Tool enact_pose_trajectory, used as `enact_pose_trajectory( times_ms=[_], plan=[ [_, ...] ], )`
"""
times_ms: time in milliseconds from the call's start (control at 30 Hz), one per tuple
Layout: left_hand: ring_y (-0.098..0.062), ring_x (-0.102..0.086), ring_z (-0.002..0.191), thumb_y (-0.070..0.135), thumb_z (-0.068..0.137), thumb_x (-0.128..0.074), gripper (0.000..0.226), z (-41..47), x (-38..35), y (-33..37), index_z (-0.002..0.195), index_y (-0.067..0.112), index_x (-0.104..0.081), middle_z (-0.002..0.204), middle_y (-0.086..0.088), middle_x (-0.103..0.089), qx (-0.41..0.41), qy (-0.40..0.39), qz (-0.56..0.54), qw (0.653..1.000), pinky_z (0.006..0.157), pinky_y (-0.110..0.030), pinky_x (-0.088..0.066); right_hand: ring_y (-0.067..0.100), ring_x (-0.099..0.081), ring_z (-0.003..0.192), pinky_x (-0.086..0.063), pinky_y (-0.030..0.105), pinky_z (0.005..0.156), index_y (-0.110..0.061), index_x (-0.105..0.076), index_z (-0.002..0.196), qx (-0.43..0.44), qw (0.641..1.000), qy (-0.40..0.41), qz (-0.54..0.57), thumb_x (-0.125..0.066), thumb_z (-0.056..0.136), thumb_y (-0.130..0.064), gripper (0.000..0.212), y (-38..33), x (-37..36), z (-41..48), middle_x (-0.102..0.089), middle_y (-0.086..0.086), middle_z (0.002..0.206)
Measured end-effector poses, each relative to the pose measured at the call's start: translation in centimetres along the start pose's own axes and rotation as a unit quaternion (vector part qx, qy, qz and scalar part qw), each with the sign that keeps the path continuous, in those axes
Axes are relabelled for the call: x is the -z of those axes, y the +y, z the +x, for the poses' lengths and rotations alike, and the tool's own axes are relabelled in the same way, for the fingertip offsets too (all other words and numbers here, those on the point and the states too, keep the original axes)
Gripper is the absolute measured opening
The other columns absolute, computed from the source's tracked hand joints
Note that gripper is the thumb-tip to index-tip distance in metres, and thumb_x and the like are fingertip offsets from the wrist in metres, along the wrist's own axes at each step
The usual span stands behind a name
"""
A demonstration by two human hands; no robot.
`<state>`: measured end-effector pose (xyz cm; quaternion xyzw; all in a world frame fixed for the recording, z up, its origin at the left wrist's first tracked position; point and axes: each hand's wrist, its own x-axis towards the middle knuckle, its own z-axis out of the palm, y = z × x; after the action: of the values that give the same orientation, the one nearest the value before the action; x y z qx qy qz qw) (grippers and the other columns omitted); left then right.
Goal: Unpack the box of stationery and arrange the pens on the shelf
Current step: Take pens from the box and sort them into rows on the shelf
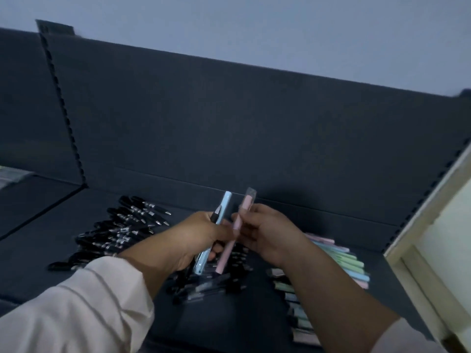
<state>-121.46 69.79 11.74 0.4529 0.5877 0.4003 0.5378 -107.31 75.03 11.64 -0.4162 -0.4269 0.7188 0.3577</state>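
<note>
While the left hand curls round a blue pen, the right hand pinches a pink pen between thumb and fingertips. Both pens are held above the shelf, close together and nearly parallel. Each slants from lower left to upper right, with the pink one just to the right of the blue. A short black piece shows against the blue pen at the top of the left fist; it is too blurred to tell what it is. The pink pen's top end looks wrapped in clear film.

Below the hands, the dark shelf carries three groups of pens. A heap of black pens lies to the left, roughly side by side with their tips pointing right. Some pens with clear barrels lie in the middle, partly hidden by the left forearm. A row of pastel pens in pink, blue and green lies to the right, behind the right wrist and forearm.

A dark back panel rises behind the shelf, with a slotted upright at its left edge. A pale frame stands at the far right. The left arm wears a white sleeve.
</note>
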Motion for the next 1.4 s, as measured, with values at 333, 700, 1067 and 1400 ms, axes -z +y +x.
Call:
enact_pose_trajectory(
  times_ms=[333,700,1067,1400],
  plan=[
    [-0.018,-0.057,0.059,0.005,0.088,-0.046,0.018,1.4,-6.0,1.8,0.089,0.006,-0.064,0.070,-0.009,-0.067,0.065,-0.006,-0.045,0.997,0.055,-0.027,-0.046,0.008,-0.061,0.093,-0.048,0.021,0.076,-0.021,-0.067,0.105,0.142,0.885,0.126,-0.424,-0.061,0.092,-0.034,0.019,-3.8,11.4,-3.7,-0.067,-0.009,0.099],
    [-0.014,-0.057,0.059,0.023,0.094,-0.055,0.018,2.1,-8.9,1.7,0.108,0.018,-0.065,0.063,0.000,-0.063,0.043,-0.064,0.014,0.997,0.057,-0.027,-0.047,0.020,-0.057,0.109,-0.045,0.027,0.089,-0.028,-0.065,0.116,0.084,0.724,0.134,-0.671,-0.061,0.090,-0.033,0.027,0.6,16.0,-2.4,-0.059,0.000,0.119],
    [-0.012,-0.059,0.056,0.024,0.091,-0.061,0.015,2.9,-10.4,2.1,0.089,0.009,-0.060,0.066,-0.003,-0.067,0.024,-0.124,0.133,0.983,0.050,-0.021,-0.047,0.010,-0.053,0.064,-0.047,0.024,0.062,-0.016,-0.064,0.093,0.119,0.961,0.070,-0.241,-0.055,0.095,-0.022,0.011,-3.1,11.3,-5.1,-0.062,0.000,0.077],
    [-0.020,-0.061,0.097,0.055,0.092,-0.043,0.042,4.7,-10.9,1.5,0.103,0.022,-0.066,0.102,-0.002,-0.069,0.048,-0.019,0.071,0.996,0.080,-0.034,-0.045,0.017,-0.054,0.057,-0.046,0.029,0.056,-0.005,-0.058,0.084,0.039,0.966,0.190,-0.171,-0.050,0.091,-0.001,0.011,-1.9,19.6,-6.6,-0.058,0.010,0.067]
  ],
)
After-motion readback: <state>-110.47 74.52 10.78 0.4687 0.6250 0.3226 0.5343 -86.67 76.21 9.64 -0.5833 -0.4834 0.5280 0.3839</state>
